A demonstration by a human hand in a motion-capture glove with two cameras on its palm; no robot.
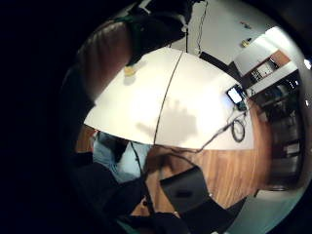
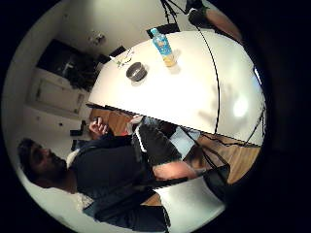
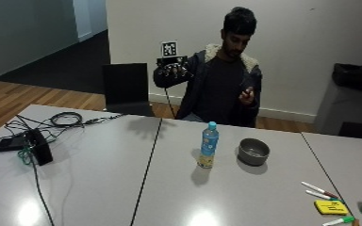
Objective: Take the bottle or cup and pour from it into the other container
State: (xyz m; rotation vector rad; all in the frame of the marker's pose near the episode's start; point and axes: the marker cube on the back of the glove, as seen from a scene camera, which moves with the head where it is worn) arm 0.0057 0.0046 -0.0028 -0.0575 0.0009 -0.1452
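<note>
A clear bottle (image 3: pixel 209 146) with a blue cap, a blue label and yellow liquid at its bottom stands upright near the middle of the white table (image 3: pixel 93 188). A dark metal bowl (image 3: pixel 254 151) sits just beside it, apart from it. My gloved right hand (image 3: pixel 171 70) is raised in front of the shoulder, well above and behind the table's far edge. Its fingers are relaxed and hold nothing. In the thumb side palm view the bottle (image 2: pixel 164 47) and bowl (image 2: pixel 136 72) stand far off on the table. In the little finger side view only the bottle's yellow base (image 1: pixel 129 70) shows.
A black device (image 3: pixel 37 146) with coiled cables (image 3: pixel 65 118) lies at the table's left end. Markers (image 3: pixel 319 190) and a yellow block (image 3: pixel 330 207) lie at the right front. A black chair (image 3: pixel 127 89) stands beside the person. The bare hand (image 3: pixel 247 94) is held at the chest.
</note>
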